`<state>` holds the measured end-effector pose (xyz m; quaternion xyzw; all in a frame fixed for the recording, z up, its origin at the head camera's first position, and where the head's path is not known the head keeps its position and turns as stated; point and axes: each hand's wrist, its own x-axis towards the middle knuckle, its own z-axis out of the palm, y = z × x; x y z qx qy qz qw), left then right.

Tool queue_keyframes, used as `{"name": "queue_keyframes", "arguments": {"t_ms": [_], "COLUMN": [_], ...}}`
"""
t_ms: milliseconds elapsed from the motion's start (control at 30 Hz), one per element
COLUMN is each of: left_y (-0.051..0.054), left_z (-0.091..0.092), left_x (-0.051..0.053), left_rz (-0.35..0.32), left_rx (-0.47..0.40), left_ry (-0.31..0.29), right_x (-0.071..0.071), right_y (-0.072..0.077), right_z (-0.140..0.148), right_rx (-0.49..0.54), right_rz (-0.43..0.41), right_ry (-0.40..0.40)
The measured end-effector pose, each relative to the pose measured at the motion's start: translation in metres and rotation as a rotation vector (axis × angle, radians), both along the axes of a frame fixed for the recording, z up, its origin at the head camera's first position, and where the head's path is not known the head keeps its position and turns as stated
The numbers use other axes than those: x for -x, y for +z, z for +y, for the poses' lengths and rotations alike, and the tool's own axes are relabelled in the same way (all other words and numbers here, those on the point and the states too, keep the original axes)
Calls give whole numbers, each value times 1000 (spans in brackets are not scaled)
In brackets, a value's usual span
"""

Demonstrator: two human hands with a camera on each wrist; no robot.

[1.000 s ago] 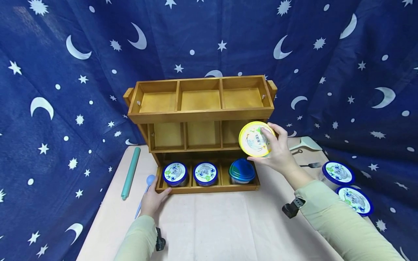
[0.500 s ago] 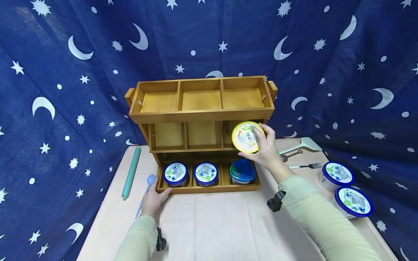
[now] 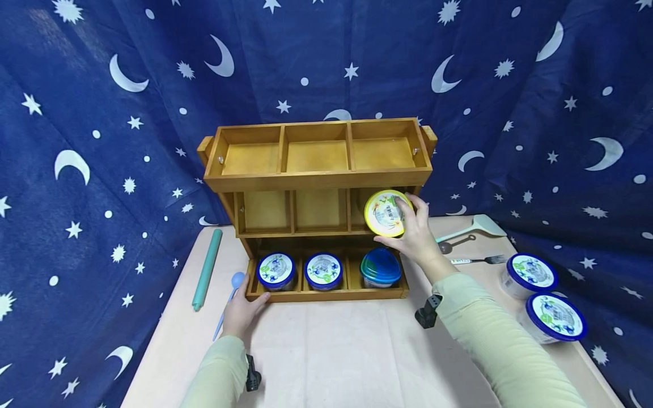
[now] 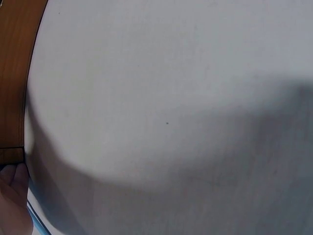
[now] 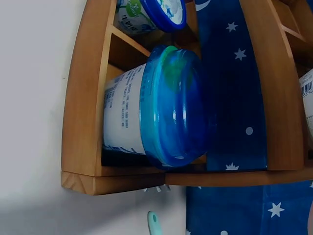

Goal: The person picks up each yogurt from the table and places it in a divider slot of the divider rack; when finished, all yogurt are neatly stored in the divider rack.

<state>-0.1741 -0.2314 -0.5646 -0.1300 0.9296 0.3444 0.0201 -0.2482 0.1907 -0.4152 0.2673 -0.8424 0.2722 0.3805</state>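
A three-tier wooden rack (image 3: pixel 316 181) stands on the table. My right hand (image 3: pixel 415 238) grips a yellow-lidded tub (image 3: pixel 386 213) by its rim, tilted at the right compartment of the middle tier; the right wrist view catches only a part of this tub (image 5: pixel 308 98) at its edge. My left hand (image 3: pixel 241 310) holds the bottom tier's front left corner, thumb on the front. In the bottom tier sit two blue-lidded tubs, left (image 3: pixel 276 271) and middle (image 3: pixel 323 271), and a tub with a clear blue lid (image 3: pixel 380 266) at the right.
A teal roller (image 3: pixel 207 270) and a blue spoon (image 3: pixel 237 280) lie at the left. At the right are a pale spatula (image 3: pixel 484 225), a brown spoon (image 3: pixel 446 247), a fork (image 3: pixel 494 259) and two blue-lidded tubs (image 3: pixel 533 272). A patterned blue cloth (image 3: pixel 326 51) hangs behind.
My right hand has moved left with the yellow-lidded tub, bringing it to the middle tier's right compartment. My left hand has stayed at the rack's corner.
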Motion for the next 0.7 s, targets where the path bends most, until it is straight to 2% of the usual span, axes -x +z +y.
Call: {"name": "queue_keyframes", "arguments": {"t_ms": [200,467,700], "left_y": [0,1,2], "left_z": [0,1,2], "left_x": [0,-1,-2], "left_rz": [10,14,8], "left_rx": [-6,-6,-5], "left_ry": [3,0,5], "right_x": [1,-2,-6], "right_y": [-1,4,8], "right_z": [1,-2,0], "right_rx": [-32,-117,-151], "right_rz": [-28,-113,-197], "right_ry": [-4,-86,-113]}}
